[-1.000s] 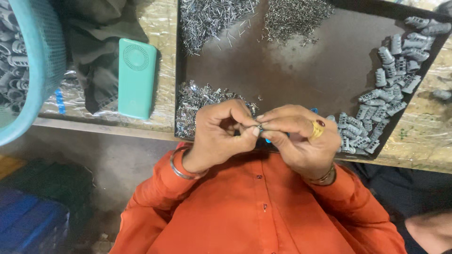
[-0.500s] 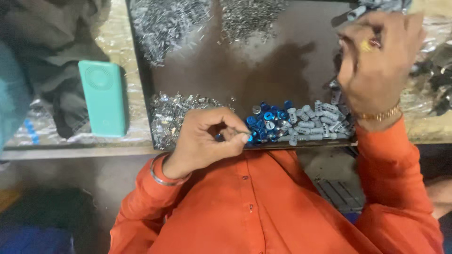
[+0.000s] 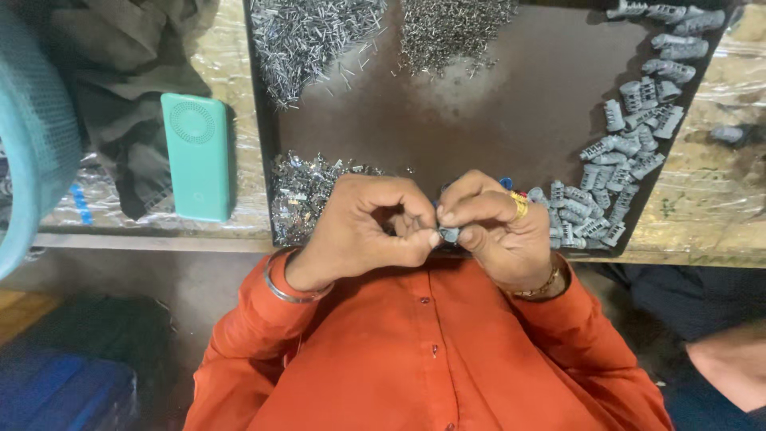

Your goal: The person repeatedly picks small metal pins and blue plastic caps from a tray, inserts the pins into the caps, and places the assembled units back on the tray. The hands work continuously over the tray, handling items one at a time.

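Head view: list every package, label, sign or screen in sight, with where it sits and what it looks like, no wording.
Teal device: flat rounded rectangle lying on the bench left of the dark tray, a round grille near its top; no lit screen shows.
Clear plastic sheeting: crinkled wrap over the wooden bench, right of the tray.
No labels, signs or printed packages can be made out.

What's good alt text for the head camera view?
Left hand and right hand pinch a small grey part together over a dark tray holding metal pins and grey plugs; a teal device lies beside it.
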Available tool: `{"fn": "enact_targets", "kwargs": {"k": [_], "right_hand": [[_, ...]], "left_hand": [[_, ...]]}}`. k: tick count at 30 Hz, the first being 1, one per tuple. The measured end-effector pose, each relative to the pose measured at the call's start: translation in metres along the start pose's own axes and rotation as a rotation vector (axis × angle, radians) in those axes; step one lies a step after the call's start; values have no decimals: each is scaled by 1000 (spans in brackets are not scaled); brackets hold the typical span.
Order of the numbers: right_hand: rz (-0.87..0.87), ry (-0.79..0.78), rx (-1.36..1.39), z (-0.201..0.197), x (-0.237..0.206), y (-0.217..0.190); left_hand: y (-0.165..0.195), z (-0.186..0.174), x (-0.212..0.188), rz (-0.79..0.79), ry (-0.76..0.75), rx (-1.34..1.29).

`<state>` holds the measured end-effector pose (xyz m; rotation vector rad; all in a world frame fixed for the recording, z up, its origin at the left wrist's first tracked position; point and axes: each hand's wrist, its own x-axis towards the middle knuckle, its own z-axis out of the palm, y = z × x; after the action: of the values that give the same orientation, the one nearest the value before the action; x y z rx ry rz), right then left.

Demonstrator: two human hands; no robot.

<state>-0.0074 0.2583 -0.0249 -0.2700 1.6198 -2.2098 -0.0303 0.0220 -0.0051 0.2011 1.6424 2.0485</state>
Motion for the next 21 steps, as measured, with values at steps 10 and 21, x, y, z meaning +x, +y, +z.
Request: {"fn": "enact_targets", "kwargs": {"k": [10,21], "right_hand": [[6,7,157,4,-9,4],[-51,33,-71,1,-12,-3]], "left_hand": [[-2,-4,0,-126,-119,-184],[-1,-2,-3,-97,-85,-157]]}}
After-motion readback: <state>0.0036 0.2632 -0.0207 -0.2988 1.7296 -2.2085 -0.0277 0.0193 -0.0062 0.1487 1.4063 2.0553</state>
